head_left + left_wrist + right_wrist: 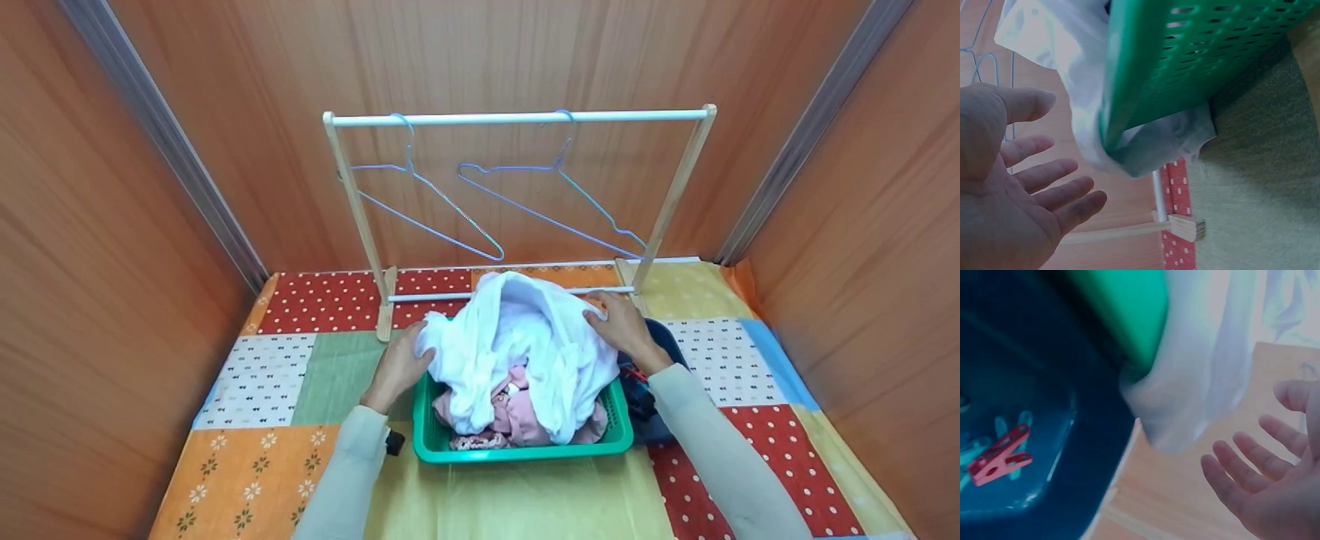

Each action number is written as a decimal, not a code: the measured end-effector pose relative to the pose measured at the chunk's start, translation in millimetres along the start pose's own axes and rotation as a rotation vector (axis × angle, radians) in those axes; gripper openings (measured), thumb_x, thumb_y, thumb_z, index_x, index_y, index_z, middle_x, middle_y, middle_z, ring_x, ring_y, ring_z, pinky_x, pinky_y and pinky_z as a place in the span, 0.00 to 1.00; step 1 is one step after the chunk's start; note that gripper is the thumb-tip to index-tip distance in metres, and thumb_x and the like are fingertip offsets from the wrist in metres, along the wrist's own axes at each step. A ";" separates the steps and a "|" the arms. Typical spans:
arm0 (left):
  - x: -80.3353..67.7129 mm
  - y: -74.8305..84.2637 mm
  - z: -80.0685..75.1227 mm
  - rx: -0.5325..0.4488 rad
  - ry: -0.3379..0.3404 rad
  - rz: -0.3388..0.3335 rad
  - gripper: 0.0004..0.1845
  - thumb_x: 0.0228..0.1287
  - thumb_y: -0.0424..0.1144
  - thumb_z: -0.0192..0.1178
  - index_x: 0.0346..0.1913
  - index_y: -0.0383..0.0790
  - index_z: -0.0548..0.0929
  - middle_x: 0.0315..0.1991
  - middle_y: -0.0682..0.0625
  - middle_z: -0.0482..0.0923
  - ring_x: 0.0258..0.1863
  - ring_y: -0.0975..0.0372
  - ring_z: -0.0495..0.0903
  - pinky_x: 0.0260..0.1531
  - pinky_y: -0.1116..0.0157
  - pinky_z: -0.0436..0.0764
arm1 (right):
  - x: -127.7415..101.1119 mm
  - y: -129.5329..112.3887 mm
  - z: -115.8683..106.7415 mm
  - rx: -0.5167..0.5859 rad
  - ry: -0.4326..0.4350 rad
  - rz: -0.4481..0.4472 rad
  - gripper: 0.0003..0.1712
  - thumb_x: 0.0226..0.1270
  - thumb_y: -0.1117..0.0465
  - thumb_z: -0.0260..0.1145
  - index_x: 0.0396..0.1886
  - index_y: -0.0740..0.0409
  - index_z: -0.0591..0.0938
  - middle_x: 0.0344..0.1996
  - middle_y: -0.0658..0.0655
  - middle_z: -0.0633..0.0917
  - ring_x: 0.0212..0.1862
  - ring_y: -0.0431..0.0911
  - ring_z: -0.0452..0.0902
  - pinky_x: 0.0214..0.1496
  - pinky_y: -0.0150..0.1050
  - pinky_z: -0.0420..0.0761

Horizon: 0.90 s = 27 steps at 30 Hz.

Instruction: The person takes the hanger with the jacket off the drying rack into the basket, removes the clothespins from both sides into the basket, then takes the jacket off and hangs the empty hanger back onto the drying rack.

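A white garment (474,352) lies heaped over the green basket (525,454), partly covering pink clothing (521,416) inside it. My left hand (399,366) is at the garment's left edge in the head view. In the left wrist view its fingers (1055,174) are spread and relaxed, with nothing held, and white cloth drapes over the basket's rim. Beside the garment's right edge is my right hand (624,324). Its fingers (1247,467) also look loosely spread in the right wrist view, apart from the cloth hanging over the basket edge.
Behind the basket stands a rack with a white rail (480,118), wooden posts and two wire hangers (450,199) (551,217). A dark blue bin (1100,455) to the right contains clothespins, one of them a red clothespin (999,455). Wooden panels enclose the patchwork-covered table (247,382).
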<state>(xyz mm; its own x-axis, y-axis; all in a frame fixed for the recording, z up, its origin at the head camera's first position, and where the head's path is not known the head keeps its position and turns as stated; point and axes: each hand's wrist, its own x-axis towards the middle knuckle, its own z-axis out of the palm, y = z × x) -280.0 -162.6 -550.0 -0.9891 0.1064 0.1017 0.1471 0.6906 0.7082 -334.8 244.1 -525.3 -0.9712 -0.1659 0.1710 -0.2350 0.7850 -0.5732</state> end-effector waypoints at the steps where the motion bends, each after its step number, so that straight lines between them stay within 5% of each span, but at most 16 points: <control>1: 1.2 -2.1 0.9 -0.007 -0.008 -0.014 0.31 0.69 0.40 0.60 0.72 0.38 0.66 0.71 0.39 0.66 0.71 0.46 0.65 0.68 0.45 0.66 | 1.9 2.2 1.0 0.013 -0.023 0.024 0.24 0.72 0.52 0.61 0.63 0.55 0.76 0.62 0.62 0.79 0.64 0.59 0.74 0.65 0.59 0.72; 6: 6.6 -11.0 4.2 -0.046 -0.038 -0.095 0.38 0.68 0.45 0.62 0.76 0.40 0.58 0.74 0.39 0.60 0.73 0.44 0.61 0.70 0.43 0.63 | 5.9 9.6 7.7 0.065 -0.164 0.156 0.34 0.73 0.45 0.58 0.72 0.53 0.66 0.70 0.63 0.71 0.69 0.62 0.68 0.68 0.62 0.68; 10: 8.1 -15.4 7.9 -0.066 -0.057 -0.143 0.40 0.66 0.45 0.64 0.75 0.38 0.57 0.72 0.38 0.64 0.69 0.45 0.67 0.68 0.43 0.66 | 7.1 13.3 13.7 0.073 -0.207 0.207 0.36 0.73 0.43 0.57 0.73 0.55 0.65 0.69 0.66 0.71 0.67 0.63 0.69 0.68 0.62 0.68; 14: 8.0 -18.0 11.0 -0.096 -0.027 -0.137 0.31 0.67 0.42 0.63 0.70 0.36 0.68 0.64 0.38 0.74 0.61 0.47 0.77 0.62 0.46 0.74 | 7.7 16.6 16.5 0.078 -0.147 0.184 0.27 0.73 0.50 0.59 0.66 0.57 0.74 0.62 0.64 0.78 0.62 0.60 0.75 0.65 0.58 0.72; 20: 9.7 -19.2 7.7 -0.121 0.117 -0.111 0.18 0.70 0.35 0.59 0.60 0.34 0.79 0.57 0.40 0.81 0.52 0.51 0.82 0.57 0.49 0.78 | 8.2 17.9 14.0 0.118 -0.049 0.181 0.16 0.75 0.60 0.57 0.57 0.57 0.82 0.56 0.61 0.83 0.57 0.57 0.79 0.61 0.55 0.76; 27: 11.9 -8.6 -1.4 -0.100 0.204 -0.063 0.14 0.71 0.34 0.57 0.55 0.31 0.81 0.49 0.37 0.84 0.47 0.50 0.85 0.52 0.49 0.81 | 11.5 5.8 10.3 0.065 0.103 0.086 0.13 0.74 0.63 0.57 0.50 0.58 0.86 0.49 0.62 0.87 0.53 0.56 0.81 0.60 0.55 0.77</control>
<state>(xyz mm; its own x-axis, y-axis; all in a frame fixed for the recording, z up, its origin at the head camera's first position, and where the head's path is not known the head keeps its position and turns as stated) -293.1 -168.3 -553.9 -0.9783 -0.0882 0.1872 0.0942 0.6155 0.7825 -347.8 240.6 -535.0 -0.9796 -0.0348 0.1981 -0.1562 0.7526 -0.6397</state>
